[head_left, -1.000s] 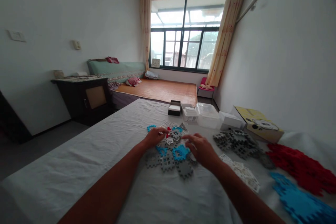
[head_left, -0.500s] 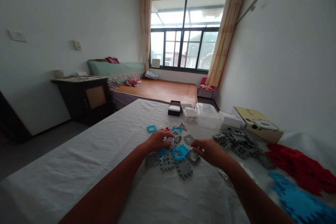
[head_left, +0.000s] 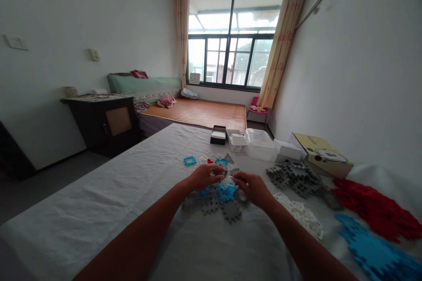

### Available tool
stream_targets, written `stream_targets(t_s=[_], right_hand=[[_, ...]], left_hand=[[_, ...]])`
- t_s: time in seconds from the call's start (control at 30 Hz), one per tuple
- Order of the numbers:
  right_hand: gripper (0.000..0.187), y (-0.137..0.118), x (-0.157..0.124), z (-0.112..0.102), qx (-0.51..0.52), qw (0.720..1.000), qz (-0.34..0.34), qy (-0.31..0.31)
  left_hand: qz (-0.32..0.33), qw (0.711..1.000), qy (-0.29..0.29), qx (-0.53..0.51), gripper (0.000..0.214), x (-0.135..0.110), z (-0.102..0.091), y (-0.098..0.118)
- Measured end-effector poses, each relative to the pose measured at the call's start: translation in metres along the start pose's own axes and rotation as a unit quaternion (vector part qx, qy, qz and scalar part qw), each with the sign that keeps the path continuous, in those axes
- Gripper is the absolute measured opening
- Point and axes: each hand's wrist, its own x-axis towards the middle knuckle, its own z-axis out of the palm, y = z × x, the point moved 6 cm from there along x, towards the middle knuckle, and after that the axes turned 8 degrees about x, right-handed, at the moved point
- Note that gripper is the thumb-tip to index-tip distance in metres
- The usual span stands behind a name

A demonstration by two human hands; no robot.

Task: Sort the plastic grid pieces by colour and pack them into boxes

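My left hand is closed in a pinch over the middle of a cluster of toothed, interlocking plastic tiles. A small white lattice panel shows between both hands, above a blue toothed tile. My right hand pinches at the panel's right side, its fingertips close to those of my left hand. Grey toothed tiles lie just below the hands, and a grey window-like tile is beside them. Behind my left hand lie a small red piece and a loose blue frame.
To the right are piles of grey tiles, white lattice panels, red tiles and blue tiles. Along the back stand a black box, clear plastic containers, a white box and a yellow box.
My left hand has moved right with the white lattice panel. My right hand has come in leftward from beside the cluster, and its fingers now meet the panel.
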Motion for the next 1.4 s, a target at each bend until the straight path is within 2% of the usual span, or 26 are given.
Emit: stream_targets(t_s=[0.1, 0.2, 0.27, 0.3, 0.33, 0.4, 0.5, 0.57, 0.63, 0.73, 0.83, 0.9, 0.97, 1.03, 1.1, 1.2, 1.27, 1.33, 1.4], right_hand=[[0.03, 0.02, -0.003, -0.036, -0.014, 0.998, 0.011, -0.06], [0.029, 0.053, -0.018, -0.072, -0.033, 0.978, 0.074, -0.193], [0.026, 0.07, -0.031, -0.085, -0.052, 0.955, 0.116, -0.269], [0.025, 0.073, -0.034, -0.087, -0.072, 0.95, 0.129, -0.276], [0.025, 0.072, -0.033, -0.087, -0.096, 0.952, 0.13, -0.26], [0.027, 0.056, -0.023, -0.075, -0.136, 0.969, 0.098, -0.182], [0.029, 0.017, -0.007, -0.034, -0.13, 0.989, 0.0, -0.076], [0.031, -0.003, -0.003, -0.002, -0.12, 0.989, -0.06, -0.058], [0.034, -0.01, -0.003, 0.023, -0.132, 0.985, -0.093, -0.065], [0.029, -0.008, -0.006, 0.04, -0.144, 0.982, -0.089, -0.079], [0.029, -0.006, -0.004, 0.031, -0.133, 0.987, -0.07, -0.056], [0.028, -0.004, -0.001, 0.01, -0.122, 0.99, -0.058, -0.027], [0.026, 0.006, 0.0, -0.018, -0.1, 0.994, -0.029, -0.033], [0.024, 0.026, -0.004, -0.047, -0.067, 0.993, 0.017, -0.093], [0.021, 0.051, -0.015, -0.071, -0.041, 0.981, 0.068, -0.179], [0.019, 0.079, -0.032, -0.095, -0.048, 0.954, 0.114, -0.273], [0.024, 0.08, -0.031, -0.101, -0.08, 0.959, 0.105, -0.25], [0.03, 0.063, -0.02, -0.098, -0.091, 0.98, 0.074, -0.161], [0.033, 0.037, -0.01, -0.081, -0.048, 0.995, 0.04, -0.083]], left_hand=[[-0.026, 0.998, 0.036, 0.055, 0.033, -0.001, -0.015, -0.009], [-0.05, 0.991, 0.069, 0.1, 0.031, -0.003, -0.034, -0.023], [-0.075, 0.984, 0.078, 0.142, 0.029, -0.005, -0.045, -0.034], [-0.091, 0.979, 0.077, 0.164, 0.028, -0.006, -0.049, -0.04], [-0.107, 0.974, 0.071, 0.184, 0.027, -0.007, -0.052, -0.044], [-0.128, 0.968, 0.047, 0.21, 0.026, -0.009, -0.056, -0.05], [-0.134, 0.966, -0.004, 0.222, 0.026, -0.013, -0.057, -0.052], [-0.131, 0.965, -0.042, 0.222, 0.026, -0.016, -0.055, -0.05], [-0.125, 0.964, -0.085, 0.22, 0.03, -0.019, -0.052, -0.047], [-0.12, 0.958, -0.119, 0.23, 0.039, -0.02, -0.047, -0.045], [-0.115, 0.959, -0.12, 0.231, 0.036, -0.018, -0.045, -0.044], [-0.111, 0.963, -0.115, 0.218, 0.034, -0.017, -0.044, -0.045], [-0.11, 0.967, -0.106, 0.203, 0.034, -0.016, -0.045, -0.047], [-0.11, 0.971, -0.097, 0.186, 0.031, -0.016, -0.046, -0.049], [-0.109, 0.977, -0.094, 0.158, 0.026, -0.016, -0.047, -0.049], [-0.111, 0.986, -0.085, 0.09, 0.021, -0.015, -0.048, -0.046], [-0.107, 0.992, -0.07, 0.013, 0.021, -0.013, -0.048, -0.04], [-0.102, 0.99, -0.057, -0.08, 0.024, -0.011, -0.045, -0.031], [-0.101, 0.981, -0.047, -0.158, 0.028, -0.007, -0.04, -0.021]])
